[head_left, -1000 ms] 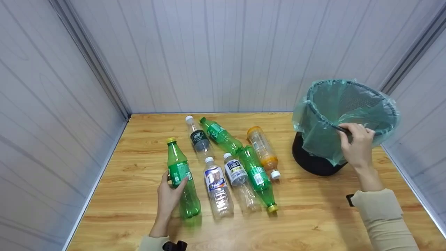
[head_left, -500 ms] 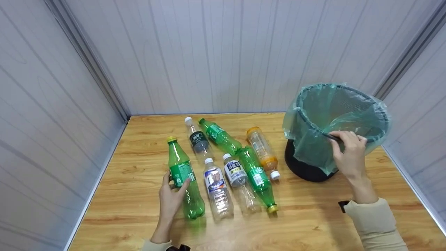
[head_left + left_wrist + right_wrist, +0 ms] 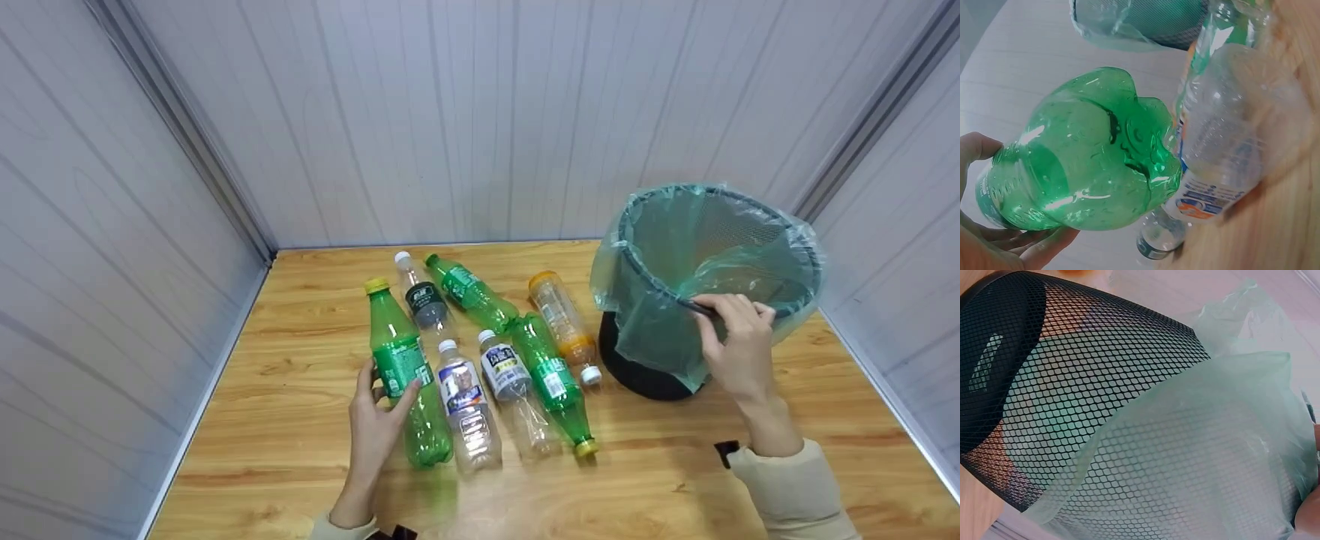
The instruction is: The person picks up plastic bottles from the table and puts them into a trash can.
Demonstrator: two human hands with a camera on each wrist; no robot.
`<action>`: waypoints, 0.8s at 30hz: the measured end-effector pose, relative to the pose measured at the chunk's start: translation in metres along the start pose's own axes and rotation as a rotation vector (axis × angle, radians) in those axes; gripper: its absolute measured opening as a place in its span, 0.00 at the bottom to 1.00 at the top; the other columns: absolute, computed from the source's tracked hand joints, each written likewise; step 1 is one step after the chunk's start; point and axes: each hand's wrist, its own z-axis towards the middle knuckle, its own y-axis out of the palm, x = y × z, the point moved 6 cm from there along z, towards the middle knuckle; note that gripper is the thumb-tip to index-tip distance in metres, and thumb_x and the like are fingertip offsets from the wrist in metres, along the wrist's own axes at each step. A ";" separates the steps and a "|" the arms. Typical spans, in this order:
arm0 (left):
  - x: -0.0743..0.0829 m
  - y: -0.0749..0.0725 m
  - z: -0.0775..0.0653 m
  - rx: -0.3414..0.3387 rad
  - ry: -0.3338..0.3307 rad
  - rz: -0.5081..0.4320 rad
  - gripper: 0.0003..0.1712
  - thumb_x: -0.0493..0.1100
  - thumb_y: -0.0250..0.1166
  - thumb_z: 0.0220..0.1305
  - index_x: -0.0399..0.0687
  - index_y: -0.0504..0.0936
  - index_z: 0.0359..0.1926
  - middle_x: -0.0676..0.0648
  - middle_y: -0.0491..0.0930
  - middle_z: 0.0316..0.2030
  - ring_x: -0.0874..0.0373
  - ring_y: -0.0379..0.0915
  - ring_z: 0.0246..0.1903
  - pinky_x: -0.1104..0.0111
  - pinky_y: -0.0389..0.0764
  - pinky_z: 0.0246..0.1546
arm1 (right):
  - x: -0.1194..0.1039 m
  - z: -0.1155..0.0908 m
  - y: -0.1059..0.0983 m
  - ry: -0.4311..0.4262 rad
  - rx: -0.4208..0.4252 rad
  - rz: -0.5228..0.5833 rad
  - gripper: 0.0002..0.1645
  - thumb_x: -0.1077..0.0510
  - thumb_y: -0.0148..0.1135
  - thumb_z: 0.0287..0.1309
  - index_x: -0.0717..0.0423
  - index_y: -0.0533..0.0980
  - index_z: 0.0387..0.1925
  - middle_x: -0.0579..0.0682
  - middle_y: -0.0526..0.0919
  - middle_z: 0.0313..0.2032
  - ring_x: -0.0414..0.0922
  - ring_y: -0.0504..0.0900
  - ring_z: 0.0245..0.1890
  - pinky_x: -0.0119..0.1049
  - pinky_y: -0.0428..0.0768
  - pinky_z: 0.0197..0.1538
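Note:
My left hand (image 3: 379,427) grips a green plastic bottle (image 3: 397,330) with a yellow cap round its label, cap end away from me. In the left wrist view the base of this green bottle (image 3: 1100,152) fills the middle, raised off the table. My right hand (image 3: 739,345) pinches the near rim of a black mesh bin (image 3: 637,367) lined with a thin green bag (image 3: 652,330). The right wrist view shows the mesh wall (image 3: 1089,377) and the bag (image 3: 1224,427) folded over it; only bits of fingers (image 3: 1310,512) show at the right edge.
Right of the held bottle lie two clear bottles with white caps (image 3: 471,420) (image 3: 517,390), a black-labelled bottle (image 3: 426,300), two green bottles (image 3: 472,292) (image 3: 555,375) and an orange-ended bottle (image 3: 559,315). Pale panel walls (image 3: 465,120) stand round the wooden table (image 3: 300,330).
The bin and right hand have shifted left and nearer to me, towards the bottles. The left hand has moved slightly right with the green bottle, which now comes up beside the nearest clear bottle.

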 end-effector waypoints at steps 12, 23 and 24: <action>0.052 0.010 -0.011 -0.050 0.138 -0.096 0.39 0.38 0.66 0.51 0.36 0.57 0.61 0.35 0.67 0.50 0.43 0.71 0.42 0.64 0.79 0.32 | -0.013 -0.005 -0.002 -0.006 -0.041 0.000 0.11 0.76 0.64 0.40 0.65 0.77 0.30 0.56 0.79 0.27 0.50 0.73 0.29 0.44 0.55 0.37; 0.096 0.028 -0.014 -0.100 0.344 -0.089 0.40 0.41 0.68 0.49 0.40 0.59 0.61 0.41 0.70 0.48 0.49 0.72 0.39 0.65 0.79 0.28 | -0.030 0.000 -0.014 -0.010 -0.180 -0.010 0.27 0.73 0.68 0.37 0.65 0.75 0.46 0.59 0.78 0.43 0.55 0.74 0.42 0.55 0.59 0.50; 0.100 0.030 -0.014 -0.109 0.357 -0.090 0.40 0.41 0.68 0.49 0.40 0.59 0.61 0.41 0.70 0.48 0.49 0.72 0.39 0.66 0.79 0.28 | -0.031 0.001 -0.017 -0.014 -0.180 -0.015 0.28 0.73 0.68 0.36 0.65 0.75 0.46 0.59 0.77 0.45 0.55 0.74 0.43 0.56 0.58 0.51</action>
